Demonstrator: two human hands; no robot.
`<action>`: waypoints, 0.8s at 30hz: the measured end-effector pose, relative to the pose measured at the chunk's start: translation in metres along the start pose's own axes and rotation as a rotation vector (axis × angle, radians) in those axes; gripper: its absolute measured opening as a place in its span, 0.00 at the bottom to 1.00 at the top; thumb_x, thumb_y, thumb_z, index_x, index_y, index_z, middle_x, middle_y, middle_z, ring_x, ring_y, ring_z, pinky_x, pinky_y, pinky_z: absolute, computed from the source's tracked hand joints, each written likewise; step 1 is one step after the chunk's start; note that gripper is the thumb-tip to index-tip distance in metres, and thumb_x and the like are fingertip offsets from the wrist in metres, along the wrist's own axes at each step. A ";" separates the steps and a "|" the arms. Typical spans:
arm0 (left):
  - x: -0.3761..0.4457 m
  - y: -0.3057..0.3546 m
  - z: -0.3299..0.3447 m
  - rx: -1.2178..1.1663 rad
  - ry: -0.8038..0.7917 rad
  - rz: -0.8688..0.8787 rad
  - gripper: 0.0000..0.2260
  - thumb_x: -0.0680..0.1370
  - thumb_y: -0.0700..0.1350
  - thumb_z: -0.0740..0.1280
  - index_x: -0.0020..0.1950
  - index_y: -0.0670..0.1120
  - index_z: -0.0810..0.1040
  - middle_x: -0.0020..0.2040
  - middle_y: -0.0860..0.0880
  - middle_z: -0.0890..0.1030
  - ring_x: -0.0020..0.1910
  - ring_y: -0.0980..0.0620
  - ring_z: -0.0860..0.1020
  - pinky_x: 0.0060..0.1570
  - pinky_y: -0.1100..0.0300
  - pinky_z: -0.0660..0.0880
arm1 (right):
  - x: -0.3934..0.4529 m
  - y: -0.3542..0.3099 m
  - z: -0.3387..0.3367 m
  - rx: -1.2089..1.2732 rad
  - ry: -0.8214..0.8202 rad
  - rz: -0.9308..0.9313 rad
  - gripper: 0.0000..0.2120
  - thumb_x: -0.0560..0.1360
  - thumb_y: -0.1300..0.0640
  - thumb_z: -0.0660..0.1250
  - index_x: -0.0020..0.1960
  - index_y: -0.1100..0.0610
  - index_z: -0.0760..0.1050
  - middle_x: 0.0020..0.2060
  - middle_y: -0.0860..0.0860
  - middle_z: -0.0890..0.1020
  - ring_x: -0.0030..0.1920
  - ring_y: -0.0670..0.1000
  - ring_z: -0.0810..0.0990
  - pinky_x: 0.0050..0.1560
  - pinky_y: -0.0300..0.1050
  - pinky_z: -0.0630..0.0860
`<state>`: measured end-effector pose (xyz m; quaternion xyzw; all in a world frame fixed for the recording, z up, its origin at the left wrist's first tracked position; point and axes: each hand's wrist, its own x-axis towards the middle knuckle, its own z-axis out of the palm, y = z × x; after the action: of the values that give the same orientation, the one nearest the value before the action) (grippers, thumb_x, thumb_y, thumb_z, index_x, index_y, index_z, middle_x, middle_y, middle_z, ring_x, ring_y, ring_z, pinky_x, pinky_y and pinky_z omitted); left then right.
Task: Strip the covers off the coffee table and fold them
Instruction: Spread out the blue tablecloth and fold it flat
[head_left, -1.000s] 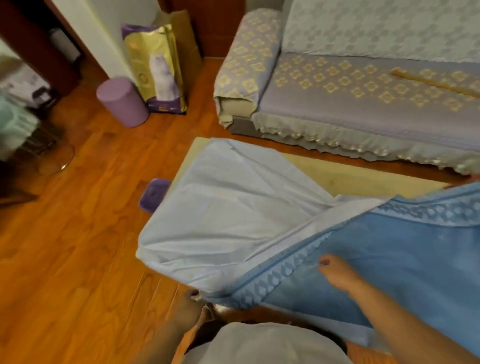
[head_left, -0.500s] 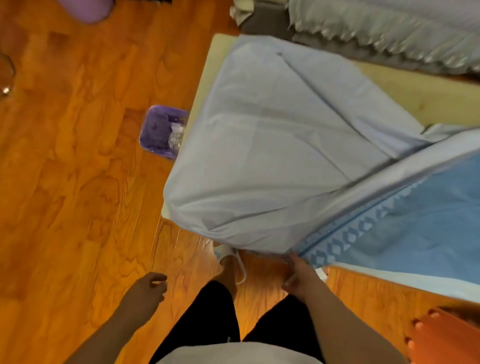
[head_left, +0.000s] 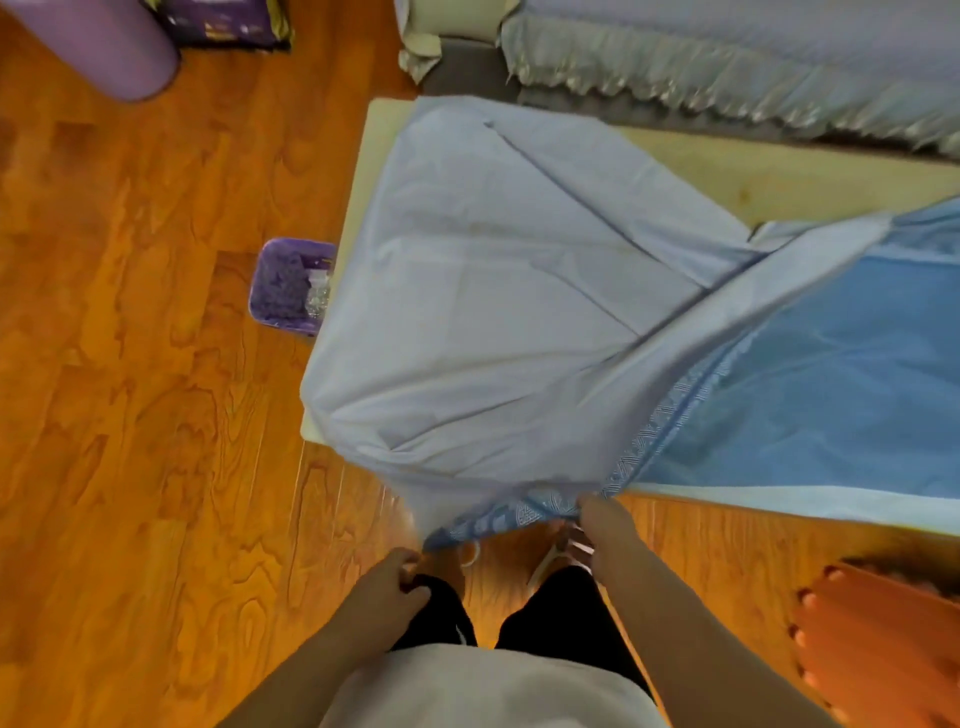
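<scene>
A blue cover (head_left: 831, 389) lies on the cream coffee table (head_left: 779, 176). Its left part is turned over, so the pale underside (head_left: 493, 286) faces up and hangs off the near left corner. My right hand (head_left: 597, 525) grips the patterned border at the near edge. My left hand (head_left: 389, 582) sits with curled fingers right at the hanging corner of the cover; whether it holds the cloth is unclear. My legs in black trousers stand just below the corner.
A purple bin (head_left: 285, 286) stands on the wooden floor against the table's left side. A purple cylinder (head_left: 114, 52) and a bag (head_left: 223, 26) are far left. A fringed sofa (head_left: 727, 67) runs behind the table. An orange foam mat (head_left: 883, 634) lies near right.
My left hand has moved up and right from over the floor to the hanging corner. My right hand keeps its grip on the border. The view has tilted further down.
</scene>
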<state>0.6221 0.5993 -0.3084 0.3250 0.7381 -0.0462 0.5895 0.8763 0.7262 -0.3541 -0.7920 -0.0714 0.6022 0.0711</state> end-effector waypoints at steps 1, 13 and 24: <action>-0.002 0.010 0.013 -0.019 0.004 0.035 0.24 0.77 0.45 0.72 0.71 0.53 0.67 0.62 0.51 0.74 0.67 0.49 0.74 0.54 0.67 0.70 | -0.032 -0.013 -0.011 0.022 -0.027 -0.050 0.03 0.79 0.59 0.63 0.50 0.58 0.74 0.41 0.56 0.76 0.42 0.56 0.78 0.48 0.53 0.81; -0.045 0.042 0.052 -0.068 0.984 0.163 0.11 0.76 0.42 0.72 0.58 0.50 0.84 0.68 0.44 0.74 0.66 0.37 0.68 0.62 0.42 0.67 | -0.201 -0.087 -0.121 0.060 -0.408 -0.267 0.06 0.85 0.56 0.58 0.57 0.57 0.71 0.53 0.65 0.81 0.51 0.61 0.83 0.61 0.58 0.76; -0.152 0.100 -0.139 0.028 0.859 0.700 0.08 0.84 0.47 0.63 0.45 0.53 0.73 0.41 0.49 0.78 0.41 0.55 0.75 0.44 0.61 0.71 | -0.235 -0.136 -0.138 0.167 -0.428 -0.357 0.16 0.82 0.51 0.60 0.40 0.59 0.74 0.33 0.55 0.84 0.31 0.51 0.83 0.36 0.46 0.83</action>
<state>0.5733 0.6759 -0.0980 0.5484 0.7594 0.2794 0.2111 0.9435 0.8097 -0.0692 -0.6132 -0.1729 0.7374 0.2243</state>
